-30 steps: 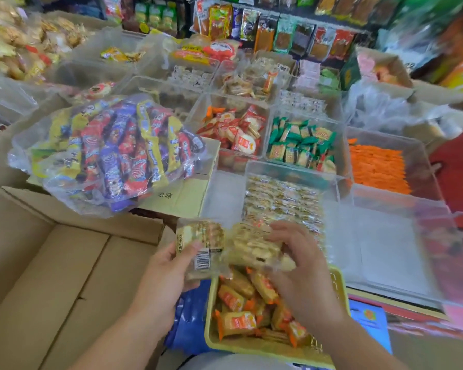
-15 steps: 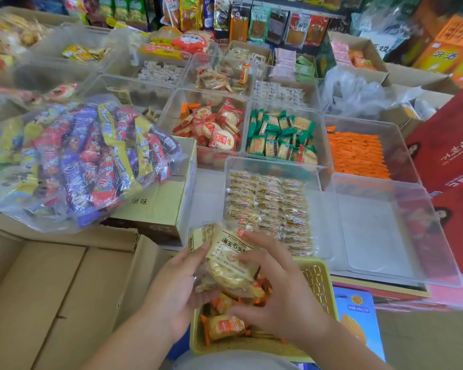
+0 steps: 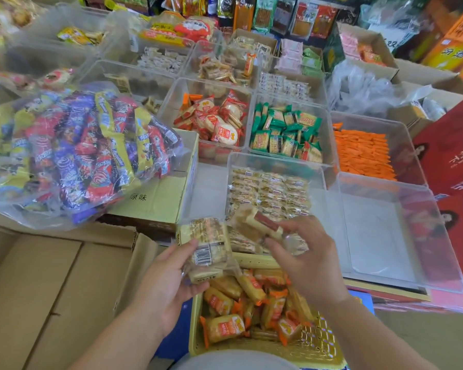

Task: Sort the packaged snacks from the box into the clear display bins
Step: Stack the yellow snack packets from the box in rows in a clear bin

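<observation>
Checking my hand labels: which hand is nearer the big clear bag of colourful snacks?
Left. The left hand, holding a barcoded packet, is below and right of the bag; the right hand, pinching a second packet, is farther right.

Carton [image 3: 155,201]: "原味" printed on top. Orange box [image 3: 452,46]: "汾酒". Packs [image 3: 286,140]: lettering too blurred to read.

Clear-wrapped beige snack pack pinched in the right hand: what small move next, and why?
Probably lay the clear-wrapped beige snack pack forward into the clear plastic bin just beyond it. The right hand pinches it near that bin's front edge, matching packs already lie there in rows, and the left hand holds a further stack.
</observation>
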Action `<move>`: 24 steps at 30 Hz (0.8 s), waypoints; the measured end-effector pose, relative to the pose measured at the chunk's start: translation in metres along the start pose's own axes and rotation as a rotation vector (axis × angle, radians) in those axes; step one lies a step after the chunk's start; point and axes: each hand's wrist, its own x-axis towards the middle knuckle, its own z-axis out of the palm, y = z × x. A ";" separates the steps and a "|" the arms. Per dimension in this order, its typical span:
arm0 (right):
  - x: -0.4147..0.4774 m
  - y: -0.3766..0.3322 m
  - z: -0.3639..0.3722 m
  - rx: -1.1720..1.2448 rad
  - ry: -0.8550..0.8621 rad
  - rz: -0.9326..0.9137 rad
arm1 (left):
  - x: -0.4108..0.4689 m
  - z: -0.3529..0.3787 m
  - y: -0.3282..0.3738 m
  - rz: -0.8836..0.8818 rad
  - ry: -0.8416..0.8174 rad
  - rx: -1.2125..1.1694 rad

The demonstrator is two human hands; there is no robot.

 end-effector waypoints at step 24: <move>0.109 0.092 0.097 -0.390 -0.698 0.425 | 0.014 -0.021 -0.001 0.032 0.102 -0.023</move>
